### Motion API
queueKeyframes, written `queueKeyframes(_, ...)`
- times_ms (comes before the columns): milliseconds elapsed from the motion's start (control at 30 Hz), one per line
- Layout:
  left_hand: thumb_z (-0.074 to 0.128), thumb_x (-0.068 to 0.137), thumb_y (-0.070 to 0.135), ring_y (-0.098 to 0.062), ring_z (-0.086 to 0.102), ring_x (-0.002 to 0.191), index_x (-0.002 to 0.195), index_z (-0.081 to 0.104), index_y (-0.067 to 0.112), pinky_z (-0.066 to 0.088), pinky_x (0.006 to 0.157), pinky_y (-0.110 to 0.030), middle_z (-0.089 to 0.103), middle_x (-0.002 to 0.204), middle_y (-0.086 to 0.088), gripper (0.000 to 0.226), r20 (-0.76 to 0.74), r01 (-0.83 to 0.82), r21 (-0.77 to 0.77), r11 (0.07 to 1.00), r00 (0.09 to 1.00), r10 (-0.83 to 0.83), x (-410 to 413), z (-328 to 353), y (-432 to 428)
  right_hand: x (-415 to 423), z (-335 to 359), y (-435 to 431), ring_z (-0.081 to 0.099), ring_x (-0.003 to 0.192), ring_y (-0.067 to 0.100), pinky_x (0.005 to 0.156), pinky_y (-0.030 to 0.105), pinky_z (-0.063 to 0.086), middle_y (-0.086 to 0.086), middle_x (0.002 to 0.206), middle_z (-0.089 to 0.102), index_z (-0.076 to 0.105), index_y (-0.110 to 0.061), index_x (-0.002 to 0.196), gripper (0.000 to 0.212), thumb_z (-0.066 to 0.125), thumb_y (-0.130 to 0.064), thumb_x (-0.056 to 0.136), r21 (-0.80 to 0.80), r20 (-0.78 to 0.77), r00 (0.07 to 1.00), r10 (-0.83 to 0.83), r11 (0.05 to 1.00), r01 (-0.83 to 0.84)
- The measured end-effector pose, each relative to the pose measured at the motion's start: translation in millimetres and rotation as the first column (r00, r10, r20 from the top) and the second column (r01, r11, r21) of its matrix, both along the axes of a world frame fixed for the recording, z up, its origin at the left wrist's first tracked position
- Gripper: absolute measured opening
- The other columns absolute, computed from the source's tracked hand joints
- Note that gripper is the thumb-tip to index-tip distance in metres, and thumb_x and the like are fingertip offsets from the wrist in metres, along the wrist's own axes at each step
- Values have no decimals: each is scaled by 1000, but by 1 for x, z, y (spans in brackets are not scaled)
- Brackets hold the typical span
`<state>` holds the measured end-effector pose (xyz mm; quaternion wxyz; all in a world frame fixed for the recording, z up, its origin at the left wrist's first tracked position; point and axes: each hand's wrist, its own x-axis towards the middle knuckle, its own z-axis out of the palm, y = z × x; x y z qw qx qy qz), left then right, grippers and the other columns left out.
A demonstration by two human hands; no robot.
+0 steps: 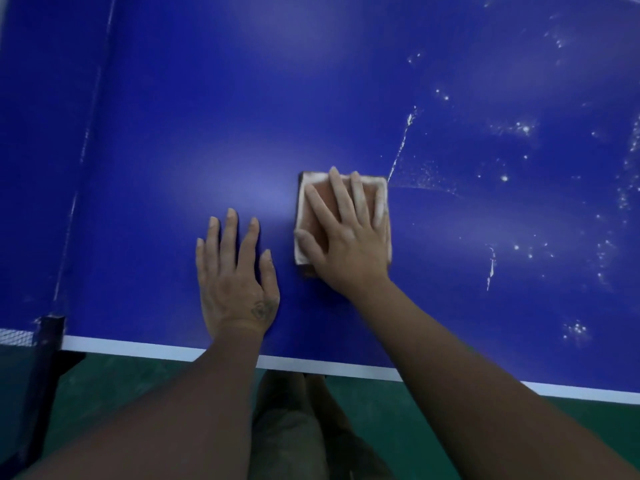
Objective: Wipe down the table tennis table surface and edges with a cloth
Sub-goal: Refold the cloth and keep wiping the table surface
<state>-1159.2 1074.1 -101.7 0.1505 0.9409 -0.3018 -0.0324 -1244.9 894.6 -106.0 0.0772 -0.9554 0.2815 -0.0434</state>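
Observation:
The blue table tennis table [173,140] fills the view, with a white line [145,348] along its near edge. A folded orange cloth [313,216] with a pale border lies flat on the surface near the middle. My right hand [349,237] presses on the cloth with straight, spread fingers. My left hand [235,271] rests flat on the bare table just left of the cloth, fingers straight and holding nothing. White dust specks and streaks [519,140] cover the table to the right of the cloth; the surface to the left looks smooth.
The net [15,336] and its dark post clamp [50,332] sit at the table's near left edge. A green floor [433,410] lies below the near edge, with my legs [294,427] close to the table.

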Motion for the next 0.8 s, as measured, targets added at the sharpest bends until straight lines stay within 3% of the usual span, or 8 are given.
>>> queueKeyframes(133,40,115,39,-30,14,169,168,41,20,10,138,-52,26,180,-6,56,-2,4,-3,1000,1000,-4,0,0,1,15,-6,-38,19,165,32,128,69,13,3,177,28,43,-34,164,71,44,-72,104,-61,66,997,-26,998,30)
queueKeyframes(333,33,116,42,-30,9,170,170,35,21,10,137,-54,19,182,-5,58,-44,12,59,998,999,-10,0,4,-1,-73,2,-106,10,167,32,129,68,8,1,180,17,37,-29,167,69,37,-66,108,-41,-47,957,-287,957,286)
queueKeyframes(467,35,115,40,-31,9,170,169,37,19,9,138,-53,20,182,-6,58,-42,18,43,999,999,-17,1,2,0,-97,11,-98,3,167,32,128,69,8,6,181,9,29,-24,169,68,28,-57,110,-17,-136,904,-405,914,406)
queueKeyframes(600,34,115,41,-29,8,170,169,37,19,8,138,-53,19,182,-6,58,-47,15,48,999,999,-12,0,-1,1,-57,10,-59,10,166,34,130,68,7,8,180,16,37,-22,167,62,33,-49,111,-68,-130,948,-292,956,285)
queueKeyframes(800,45,113,34,-32,19,168,163,48,16,17,136,-57,31,178,-9,53,-15,-7,-31,999,1000,6,1,-3,0,40,7,-42,13,167,29,129,66,12,2,179,21,41,-30,165,61,39,-57,111,-21,-3,999,-45,999,45)
